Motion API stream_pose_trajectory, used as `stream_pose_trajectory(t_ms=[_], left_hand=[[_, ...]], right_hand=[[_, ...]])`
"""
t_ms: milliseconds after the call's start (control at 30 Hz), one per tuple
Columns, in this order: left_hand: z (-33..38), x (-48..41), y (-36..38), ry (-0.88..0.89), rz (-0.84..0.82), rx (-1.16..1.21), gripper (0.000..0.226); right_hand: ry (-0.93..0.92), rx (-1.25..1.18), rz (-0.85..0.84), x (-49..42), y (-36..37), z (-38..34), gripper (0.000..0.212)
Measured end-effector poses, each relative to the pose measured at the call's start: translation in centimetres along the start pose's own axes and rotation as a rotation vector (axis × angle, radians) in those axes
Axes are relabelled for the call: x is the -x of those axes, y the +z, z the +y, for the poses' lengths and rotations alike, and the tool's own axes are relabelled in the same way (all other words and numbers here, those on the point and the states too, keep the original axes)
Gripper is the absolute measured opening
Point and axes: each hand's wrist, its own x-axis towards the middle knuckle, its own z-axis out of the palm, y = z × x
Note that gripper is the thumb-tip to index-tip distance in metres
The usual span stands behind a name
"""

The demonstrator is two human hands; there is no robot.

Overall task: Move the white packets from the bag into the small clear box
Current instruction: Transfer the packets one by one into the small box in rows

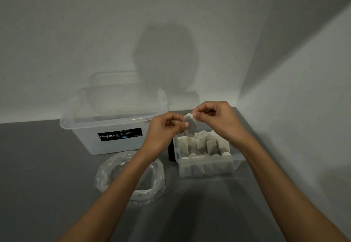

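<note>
Over a grey counter (38, 165) set into a corner, a person holds one white packet (190, 125) btwn both hands, just above the back of the small clear box (236, 164). Left hand (165, 127) pinches the packet's lower left edge w/ curled fingers and thumb; right hand (216, 120) pinches its top corner the same way. The packet hangs tilted, clear of the box.

The box sits to the right, near the side wall, already packed w/ rows of upright packets (205, 145). A crumpled clear plastic bag (106, 173) lies to its left under the left forearm, w/ at least one white piece (144, 194) visible at its front edge; how many are left cannot be told. Behind the bag stands a large lidded tub (85, 139) w/ a black "Megabox" label (120, 134). A small dark object (171, 153) stands against the box's left side; what it is cannot be told. A shadow (165, 57) falls on the pale back wall (76, 32).
</note>
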Motion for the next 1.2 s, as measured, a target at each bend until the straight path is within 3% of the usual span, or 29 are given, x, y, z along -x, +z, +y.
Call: stream_pose_trajectory(t_ms=[200, 433, 533, 733, 967, 1200], left_hand=[[-0.3, -0.7, 2.6, -0.042, -0.109, -0.071, 0.034], [-3.0, -1.6, 4.4, -0.114, -0.079, -0.278, 0.015], [-4.4, -1.8, 4.7, -0.101, -0.052, -0.449, 0.013], [-5.3, -1.8, 4.8, -0.095, 0.028, -0.503, 0.011], [-5.7, -1.7, 4.5, -0.099, 0.065, -0.496, 0.013], [-5.8, -1.5, 4.3, -0.109, 0.094, -0.493, 0.013]], right_hand=[[-0.023, 0.031, -0.033, -0.6, -2.9, 1.2, 0.004], [-0.033, 0.167, -0.089, -2.1, -3.5, 4.3, 0.007], [0.028, 0.260, -0.196, -3.2, -2.3, 7.1, 0.011], [0.153, 0.418, -0.381, -4.6, 1.8, 12.4, 0.014], [0.186, 0.566, -0.332, -5.3, 4.0, 14.9, 0.019], [0.185, 0.546, -0.326, -5.8, 3.9, 15.5, 0.020]])
